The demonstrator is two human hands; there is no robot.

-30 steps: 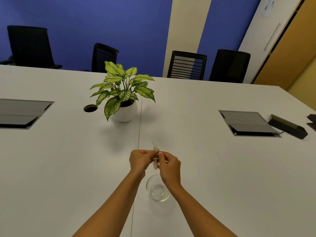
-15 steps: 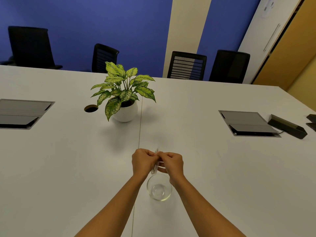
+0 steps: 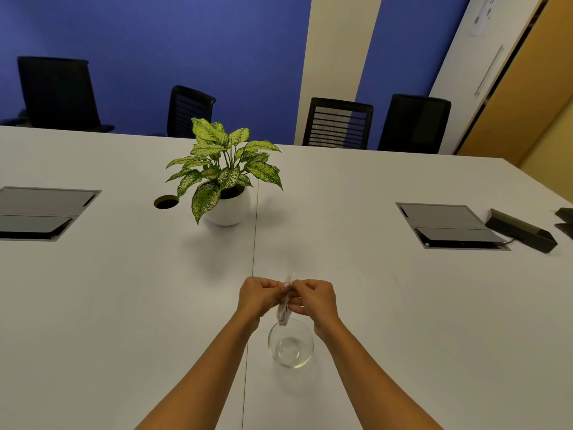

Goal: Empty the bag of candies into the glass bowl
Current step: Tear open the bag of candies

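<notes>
Pinching the clear candy bag [image 3: 284, 308] between left hand [image 3: 259, 297] and right hand [image 3: 313, 297], the person hasn't poured; glass bowl [image 3: 290, 344] looks empty.

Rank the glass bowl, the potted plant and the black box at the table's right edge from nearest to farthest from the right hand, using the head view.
Measured from the right hand, which pinches the candy bag:
1. Glass bowl: just below the hand, nearer the person.
2. Potted plant: farther up the table, to the left.
3. Black box: far right edge of the table.
</notes>
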